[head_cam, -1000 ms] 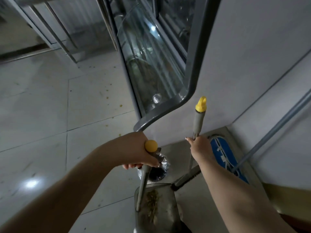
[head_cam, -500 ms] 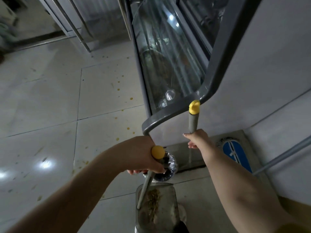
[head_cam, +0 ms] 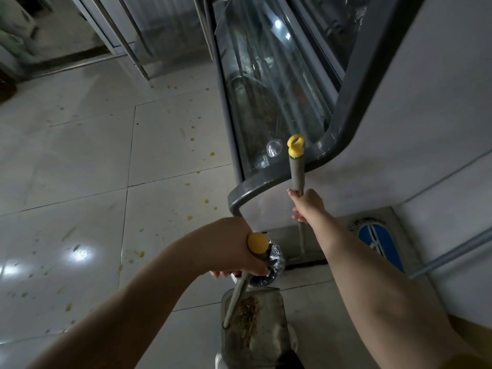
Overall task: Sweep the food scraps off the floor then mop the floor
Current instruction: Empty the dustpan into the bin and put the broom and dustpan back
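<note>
Out past the left hand's knuckles the tiled floor is wide open, dotted with little orange food scraps right up to the metal cabinet legs at the far end. It's way tighter on the other side: the grey curved frame of the glass display case pokes in between the two hands, and its white side panel is just beyond the right fingers. The right hand is wrapped round the broom handle, which stands nearly upright, with the yellow cap above the fingers and the dark bristles below them at the case's base. The left hand grips the dustpan pole just under its yellow knob. That pole slants down from the fingers into the dustpan, whose long axis points toward the case, with brownish sweepings inside. A foil-lined bowl peeks out just behind the left fingers.
</note>
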### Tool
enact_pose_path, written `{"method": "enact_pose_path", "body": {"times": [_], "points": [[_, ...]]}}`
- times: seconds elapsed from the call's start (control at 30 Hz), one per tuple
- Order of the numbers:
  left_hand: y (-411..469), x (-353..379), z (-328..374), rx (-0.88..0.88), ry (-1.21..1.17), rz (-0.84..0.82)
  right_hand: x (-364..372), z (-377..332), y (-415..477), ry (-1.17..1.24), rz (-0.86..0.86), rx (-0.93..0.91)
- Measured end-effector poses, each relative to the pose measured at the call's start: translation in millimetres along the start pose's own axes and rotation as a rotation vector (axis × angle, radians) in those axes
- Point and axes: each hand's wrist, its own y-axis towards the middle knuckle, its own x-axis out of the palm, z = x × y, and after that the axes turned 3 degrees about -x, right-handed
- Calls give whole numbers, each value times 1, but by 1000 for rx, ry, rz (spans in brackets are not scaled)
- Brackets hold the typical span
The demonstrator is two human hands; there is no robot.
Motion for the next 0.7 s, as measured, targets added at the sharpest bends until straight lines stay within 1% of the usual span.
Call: {"method": "enact_pose_path", "body": {"times": [0.13, 0.2, 0.27, 0.4, 0.5, 0.57, 0.7], "points": [[0, -1, -4, -7, -14, 2, 6, -4, -10, -20, -41, 3], [-1, -1, -5, -4, -26, 2, 8, -2, -15, -90, -27, -23], [-2, 0, -7, 4, -25, 1, 13, -2, -18, -93, -30, -30], [-5, 1, -15, 4, -32, 4, 29, -8, -20, 53, -78, 23], [-7, 1, -20, 4, -43, 6, 37, -13, -19, 306, -158, 106], [-8, 0, -23, 5, -48, 8, 40, -17, -21, 417, -200, 136], [-10, -1, -27, 0, -44, 16, 42, -24, -26, 481, -146, 137]]}}
